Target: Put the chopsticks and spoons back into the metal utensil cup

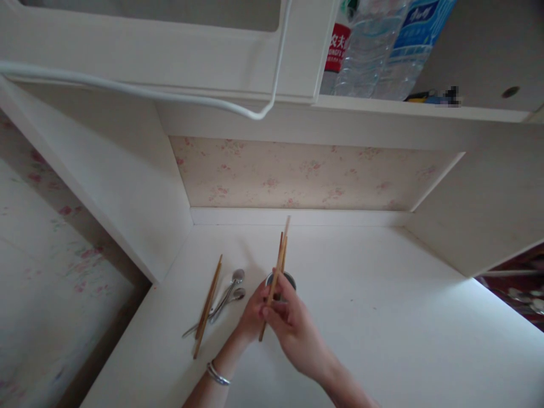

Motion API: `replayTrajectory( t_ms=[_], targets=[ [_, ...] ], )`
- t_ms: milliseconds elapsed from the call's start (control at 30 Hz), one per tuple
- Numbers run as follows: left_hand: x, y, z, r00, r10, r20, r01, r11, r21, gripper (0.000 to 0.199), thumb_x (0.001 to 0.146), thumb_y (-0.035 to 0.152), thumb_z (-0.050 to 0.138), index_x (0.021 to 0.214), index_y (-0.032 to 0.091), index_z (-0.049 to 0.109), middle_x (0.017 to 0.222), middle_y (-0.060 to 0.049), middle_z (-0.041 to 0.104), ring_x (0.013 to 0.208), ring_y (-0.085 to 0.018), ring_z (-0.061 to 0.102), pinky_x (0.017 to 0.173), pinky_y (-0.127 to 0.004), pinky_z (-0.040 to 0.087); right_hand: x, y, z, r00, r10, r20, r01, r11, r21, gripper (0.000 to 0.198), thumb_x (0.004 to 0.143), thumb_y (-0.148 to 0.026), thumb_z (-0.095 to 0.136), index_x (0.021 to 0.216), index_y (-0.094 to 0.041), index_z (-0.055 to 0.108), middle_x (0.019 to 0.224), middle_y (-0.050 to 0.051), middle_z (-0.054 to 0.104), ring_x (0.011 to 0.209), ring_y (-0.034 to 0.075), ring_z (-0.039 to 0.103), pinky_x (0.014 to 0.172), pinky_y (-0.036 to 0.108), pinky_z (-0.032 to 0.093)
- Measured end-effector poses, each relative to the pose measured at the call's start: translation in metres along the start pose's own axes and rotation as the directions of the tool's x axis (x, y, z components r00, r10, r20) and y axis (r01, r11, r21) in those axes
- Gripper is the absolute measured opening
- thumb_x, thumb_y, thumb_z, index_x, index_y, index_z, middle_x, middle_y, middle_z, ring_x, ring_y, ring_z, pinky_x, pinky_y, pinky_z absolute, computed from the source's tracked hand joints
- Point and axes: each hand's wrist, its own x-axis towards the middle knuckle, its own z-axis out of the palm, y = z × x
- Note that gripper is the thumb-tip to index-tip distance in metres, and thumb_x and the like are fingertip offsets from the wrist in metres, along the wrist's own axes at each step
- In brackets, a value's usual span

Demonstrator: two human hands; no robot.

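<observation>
My right hand [300, 331] pinches a wooden chopstick [277, 272], which slants upward across the front of a metal cup [291, 279]. More chopsticks [285, 249] rise from the cup's mouth. Around the cup's left side, my left hand [254, 313] is closed; its fingertips are partly hidden behind the chopstick and my right hand. To the left, a pair of wooden chopsticks [211, 294] lies on the white tabletop [348, 345], over the handle of a metal utensil. Beside them rest metal spoons [238, 276], partly overlapping.
White side panels [114, 170] and a floral back wall [276, 175] enclose the tabletop. Overhead, a shelf [382, 110] holds plastic bottles [365, 51] and a blue package [420, 25]. A white cable [170, 99] hangs along the upper left.
</observation>
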Motion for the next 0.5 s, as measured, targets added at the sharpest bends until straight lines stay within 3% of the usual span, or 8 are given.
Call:
replayTrajectory(
  t_ms=[100,200,367,500],
  targets=[
    [0.009,-0.005,0.013,0.987,0.054,0.148,-0.035,0.991,-0.128,0.06,0.069,0.045,0.075,0.122,0.023,0.059,0.117,-0.01,0.066,0.11,-0.029,0.06,0.097,-0.043,0.048,0.005,-0.016,-0.029,0.987,-0.028,-0.158,0.035,0.998,0.045,0.041,0.085,-0.04,0.063,0.121,-0.023,0.051,0.096,0.003,0.064,0.087,0.018,0.068,0.08,0.035,0.057],
    [0.01,-0.012,0.016,0.98,0.081,0.181,-0.044,0.978,-0.202,0.075,0.064,0.035,0.083,0.131,0.022,0.052,0.13,-0.012,0.06,0.121,-0.03,0.055,0.107,-0.047,0.039,0.021,-0.018,-0.051,0.945,-0.071,-0.318,0.074,0.997,-0.002,0.034,0.086,-0.049,0.061,0.102,-0.019,0.06,0.089,0.004,0.065,0.086,0.019,0.068,0.083,0.038,0.057],
    [0.009,-0.022,0.011,0.988,0.044,0.146,-0.022,0.988,-0.151,0.075,0.064,0.027,0.084,0.131,0.018,0.052,0.131,-0.016,0.059,0.121,-0.031,0.055,0.109,-0.048,0.035,0.047,0.001,-0.074,0.884,-0.231,-0.406,0.154,0.965,-0.215,0.038,0.09,-0.05,0.055,0.102,-0.017,0.067,0.106,0.01,0.067,0.094,0.02,0.066,0.088,0.039,0.054],
    [0.009,-0.027,0.01,0.987,0.045,0.152,-0.021,0.987,-0.157,0.074,0.064,0.023,0.084,0.13,0.019,0.052,0.131,-0.015,0.059,0.121,-0.03,0.055,0.108,-0.047,0.036,0.056,0.02,-0.082,0.869,-0.278,-0.41,0.111,0.916,-0.386,0.035,0.091,-0.046,0.053,0.109,-0.02,0.067,0.104,0.008,0.068,0.09,0.019,0.064,0.085,0.037,0.052]
  ],
)
